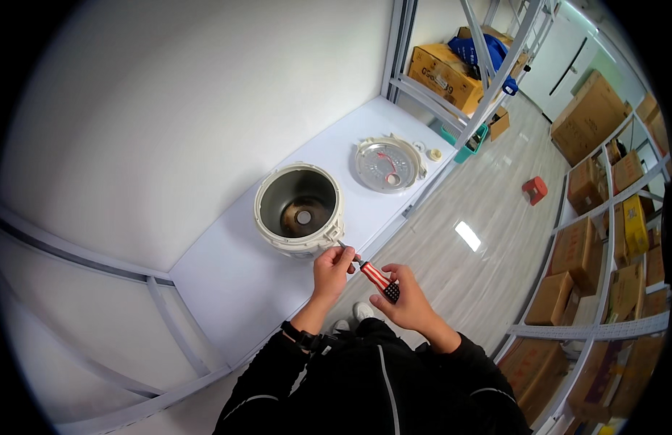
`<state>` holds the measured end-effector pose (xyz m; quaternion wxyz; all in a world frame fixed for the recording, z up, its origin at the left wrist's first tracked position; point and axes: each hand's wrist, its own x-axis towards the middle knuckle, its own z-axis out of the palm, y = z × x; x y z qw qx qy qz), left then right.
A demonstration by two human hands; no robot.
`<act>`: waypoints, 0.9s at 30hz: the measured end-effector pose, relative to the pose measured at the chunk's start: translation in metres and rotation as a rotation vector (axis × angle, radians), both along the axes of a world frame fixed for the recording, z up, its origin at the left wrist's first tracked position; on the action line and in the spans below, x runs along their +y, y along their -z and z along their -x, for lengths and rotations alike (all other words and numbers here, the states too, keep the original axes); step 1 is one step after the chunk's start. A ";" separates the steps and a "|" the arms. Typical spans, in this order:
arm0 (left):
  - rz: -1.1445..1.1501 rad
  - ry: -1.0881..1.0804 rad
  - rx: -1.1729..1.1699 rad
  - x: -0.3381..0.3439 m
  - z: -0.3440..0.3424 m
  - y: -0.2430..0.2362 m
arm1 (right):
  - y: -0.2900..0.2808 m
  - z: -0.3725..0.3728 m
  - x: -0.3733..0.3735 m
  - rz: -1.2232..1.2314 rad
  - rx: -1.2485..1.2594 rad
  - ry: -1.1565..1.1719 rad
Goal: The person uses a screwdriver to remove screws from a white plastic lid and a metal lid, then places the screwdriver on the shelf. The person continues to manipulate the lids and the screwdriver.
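A white rice cooker body (336,194) stands without its lid on the white shelf, its dark inside stained brown around a round disc (303,217) at the bottom. A screwdriver (375,275) with a red-and-white striped handle and a dark starred end points at the cooker's near right rim. My left hand (332,274) pinches its shaft close to the rim; the fingers partly hide the tip, so contact is unclear. Around the handle's end, my right hand (410,301) curls loosely, thumb and forefinger on either side.
Behind the cooker lies a round lid (388,165) with a red wire, beside a small cream part (435,154). Metal shelf posts (495,80) rise at the far end. A red stool (534,190) stands on the floor; racks of cardboard boxes (577,246) line the right.
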<state>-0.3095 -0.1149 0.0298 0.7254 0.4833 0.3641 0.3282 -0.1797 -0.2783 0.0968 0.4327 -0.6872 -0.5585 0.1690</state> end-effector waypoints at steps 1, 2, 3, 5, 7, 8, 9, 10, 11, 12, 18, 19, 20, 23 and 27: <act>0.000 -0.008 0.012 0.000 0.000 0.001 | 0.001 0.001 0.000 0.032 0.009 0.005; 0.000 -0.016 0.024 0.000 -0.001 0.001 | 0.002 0.002 0.000 0.063 0.018 0.010; -0.005 -0.022 0.034 0.001 -0.001 0.002 | 0.003 0.002 0.001 0.095 0.027 0.015; -0.008 -0.038 0.056 0.000 -0.001 0.007 | 0.010 -0.001 0.001 0.244 0.251 0.043; 0.023 -0.040 0.033 0.001 0.000 0.008 | 0.012 -0.002 0.001 0.338 0.451 0.066; 0.040 -0.041 0.022 0.001 -0.001 0.006 | 0.011 -0.003 0.002 0.356 0.539 0.075; 0.054 -0.033 -0.012 0.000 -0.001 0.005 | 0.010 -0.004 0.003 0.375 0.628 0.085; 0.067 -0.023 -0.044 -0.002 -0.001 -0.006 | 0.010 -0.005 0.004 0.374 0.675 0.085; 0.080 -0.014 -0.077 -0.003 -0.002 -0.011 | 0.009 -0.006 0.005 0.372 0.723 0.085; 0.066 -0.005 -0.071 -0.002 -0.002 -0.010 | 0.008 -0.007 0.005 0.370 0.770 0.087; 0.054 -0.049 -0.073 -0.001 -0.005 0.008 | 0.013 -0.001 0.004 0.082 0.036 0.071; 0.062 -0.062 -0.051 -0.002 -0.005 0.008 | 0.011 -0.002 0.004 0.120 0.066 0.068; 0.070 -0.076 -0.029 -0.002 -0.006 0.008 | 0.008 -0.002 0.004 0.158 0.097 0.065; 0.041 -0.069 -0.002 0.001 -0.005 0.011 | 0.010 -0.002 0.005 0.245 0.364 0.060; 0.124 -0.065 -0.080 0.001 -0.003 0.001 | 0.008 -0.008 0.008 0.371 0.908 0.054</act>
